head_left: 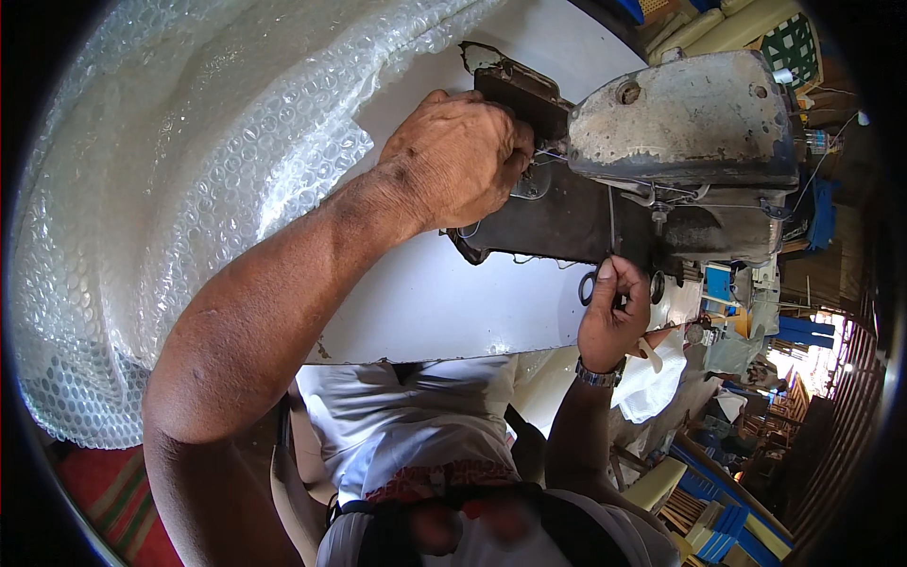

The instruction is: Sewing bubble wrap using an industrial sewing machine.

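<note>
An old sewing machine (680,123) with worn grey paint stands on a white table. At its needle end is my left hand (458,151), its fingers curled inward and mostly hidden behind the knuckles. Whatever they hold is out of sight. Pale thread (552,155) runs from beside those fingers toward the machine head. By the front edge of the dark machine bed (576,217), my right hand (612,317) is closed on scissors. Their black ring handles (587,288) show on both sides of the hand, and a slim grey strip, apparently a blade, points away from the fingertips.
A big heap of bubble wrap (208,170) covers the left side, close to my left arm. The white tabletop (425,302) ends just before my body. To the right are blue and cream furniture parts (709,529) and workshop clutter.
</note>
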